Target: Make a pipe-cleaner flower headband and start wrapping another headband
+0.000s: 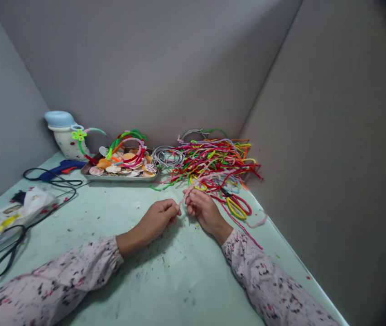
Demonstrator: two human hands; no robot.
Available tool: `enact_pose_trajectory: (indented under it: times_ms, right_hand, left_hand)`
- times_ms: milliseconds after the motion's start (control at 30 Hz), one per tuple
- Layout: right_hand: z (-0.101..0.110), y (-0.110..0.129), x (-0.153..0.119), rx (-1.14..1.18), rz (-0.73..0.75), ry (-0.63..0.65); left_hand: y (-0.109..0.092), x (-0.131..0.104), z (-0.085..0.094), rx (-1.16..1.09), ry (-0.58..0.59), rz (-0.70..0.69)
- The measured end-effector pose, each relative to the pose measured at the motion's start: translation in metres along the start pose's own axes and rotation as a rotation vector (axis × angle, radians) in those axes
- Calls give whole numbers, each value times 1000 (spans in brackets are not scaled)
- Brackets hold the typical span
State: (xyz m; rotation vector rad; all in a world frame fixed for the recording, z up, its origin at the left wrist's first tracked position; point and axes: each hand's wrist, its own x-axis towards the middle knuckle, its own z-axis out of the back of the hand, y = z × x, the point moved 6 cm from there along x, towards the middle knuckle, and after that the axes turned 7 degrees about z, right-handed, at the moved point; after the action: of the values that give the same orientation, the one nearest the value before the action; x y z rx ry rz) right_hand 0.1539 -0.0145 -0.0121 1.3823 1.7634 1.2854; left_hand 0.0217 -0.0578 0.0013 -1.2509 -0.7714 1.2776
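Note:
My left hand [164, 214] is closed, thumb against fingers, pinching one end of a pale pink pipe cleaner [186, 195]. Close beside it, my right hand [202, 208] is also closed on the same pipe cleaner, which slants up from my fingers toward the pile. Both hands hover over the middle of the pale green table [166, 280]. Just beyond them lies a heap of colourful pipe cleaners [213, 156]. Scissors with red and yellow handles [238, 207] rest right of my right hand.
A metal tray [121, 178] of seashells holds several wrapped hoops. Coiled grey wire [168, 157] sits beside it. At left are a white bottle with a blue lid [67, 136], a blue glue gun [59, 169], black cable [57, 209] and a plastic bag [36, 203]. Grey walls [145, 68] enclose the table.

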Motion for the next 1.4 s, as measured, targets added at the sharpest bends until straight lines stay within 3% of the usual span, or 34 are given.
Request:
enact_pose_trajectory:
  times_ms: [167, 367, 433, 533, 667, 767, 933, 1033, 1200, 1400]
  right_hand:
    - [-3, -4, -2, -31, -20, 59]
    - [-2, -4, -1, -65, 40, -40]
    - [-2, -3, 0, -58, 51, -61]
    - [-2, 0, 1, -56, 58, -52]
    - [-2, 2, 1, -45, 68, -14]
    - [-5, 0, 0, -56, 64, 31]
    - [-4, -3, -1, -99, 60, 17]
    - [-4, -4, -1, -113, 48, 7]
    - [-1, -3, 0, -122, 49, -23]
    - [1, -1, 1, -135, 82, -6]
  left_hand:
    - [0, -1, -4, -2, 33, -9]
    - [-24, -16, 3, 599, -222, -358]
    - [-30, -18, 4, 649, -262, -410]
    - [-25, -12, 6, 367, -162, -281]
    - [-5, -1, -6, -330, 170, 52]
    - [0, 1, -10, -601, 260, 140]
    - [0, 1, -11, -679, 298, 133]
    - [0, 1, -12, -607, 300, 152]
    - [0, 4, -5, -349, 152, 62]
    - [16, 0, -17, -655, 334, 319]
